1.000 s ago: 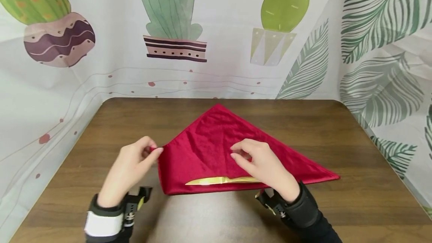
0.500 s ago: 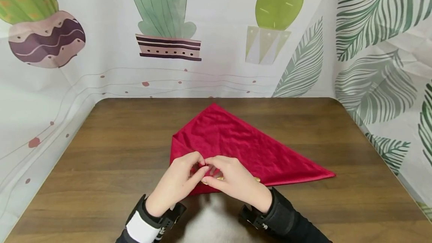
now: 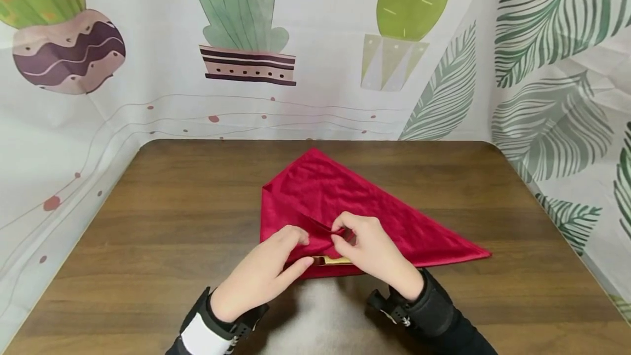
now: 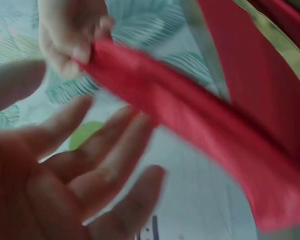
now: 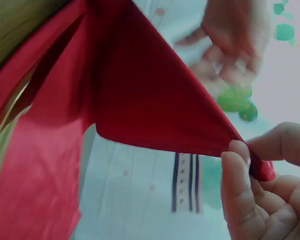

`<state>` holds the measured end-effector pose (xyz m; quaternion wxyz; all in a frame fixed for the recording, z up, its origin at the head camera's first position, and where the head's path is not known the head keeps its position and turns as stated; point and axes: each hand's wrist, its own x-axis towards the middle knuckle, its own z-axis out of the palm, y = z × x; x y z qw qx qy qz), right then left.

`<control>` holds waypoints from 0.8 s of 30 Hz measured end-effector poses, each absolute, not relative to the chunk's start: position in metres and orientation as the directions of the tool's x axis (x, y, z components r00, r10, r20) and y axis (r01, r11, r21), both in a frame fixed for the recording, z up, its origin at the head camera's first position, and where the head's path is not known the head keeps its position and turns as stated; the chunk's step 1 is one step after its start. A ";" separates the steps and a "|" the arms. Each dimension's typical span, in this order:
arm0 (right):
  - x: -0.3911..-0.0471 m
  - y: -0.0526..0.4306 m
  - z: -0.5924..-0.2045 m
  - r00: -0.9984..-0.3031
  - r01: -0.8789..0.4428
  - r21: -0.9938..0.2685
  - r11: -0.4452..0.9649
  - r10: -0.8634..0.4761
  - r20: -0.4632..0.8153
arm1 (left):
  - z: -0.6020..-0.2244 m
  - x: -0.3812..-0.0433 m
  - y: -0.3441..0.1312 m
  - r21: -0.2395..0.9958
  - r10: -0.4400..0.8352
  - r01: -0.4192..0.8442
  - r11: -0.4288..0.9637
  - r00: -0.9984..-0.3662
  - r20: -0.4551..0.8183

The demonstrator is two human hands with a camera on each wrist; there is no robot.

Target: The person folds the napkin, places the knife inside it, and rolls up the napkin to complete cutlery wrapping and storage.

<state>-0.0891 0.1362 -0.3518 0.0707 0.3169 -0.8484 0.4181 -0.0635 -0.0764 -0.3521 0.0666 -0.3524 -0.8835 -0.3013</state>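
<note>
A red velvety cloth [image 3: 355,196] lies folded into a triangle on the table. Between finger and thumb, my right hand [image 3: 374,248] pinches the tip of the cloth's left corner, which stretches out as a raised flap [image 5: 150,100]. Just left of it, my left hand [image 3: 263,270] hovers at the flap with its fingers loosely spread. In the left wrist view those fingers [image 4: 115,165] are apart, close to the flap, and grip nothing. Along the cloth's near edge runs a gold table knife [image 3: 337,261], partly hidden by the hands and the flap.
The brown wooden table [image 3: 197,179] carries the cloth near its middle. Behind it hangs a white backdrop [image 3: 325,70] printed with cacti and leaves. Both wrists wear black straps with small cameras.
The left hand brought the cloth's left corner rightward and inward, and the right hand took it. The left hand has let go, while the right has drawn the corner further right.
</note>
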 end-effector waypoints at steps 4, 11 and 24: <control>-0.090 0.156 -0.359 -0.828 -0.536 -0.670 0.514 -0.477 0.297 | -0.365 -0.064 -0.088 0.384 0.595 0.638 0.668 -0.767 0.240; -0.094 0.181 -0.375 -0.860 -0.470 -0.646 0.601 -0.475 0.183 | -0.386 -0.062 -0.094 0.234 0.635 0.634 0.737 -0.768 0.083; -0.097 0.189 -0.391 -0.869 -0.430 -0.414 0.802 -0.492 -0.051 | -0.392 -0.061 -0.094 0.205 0.619 0.602 0.772 -0.785 -0.028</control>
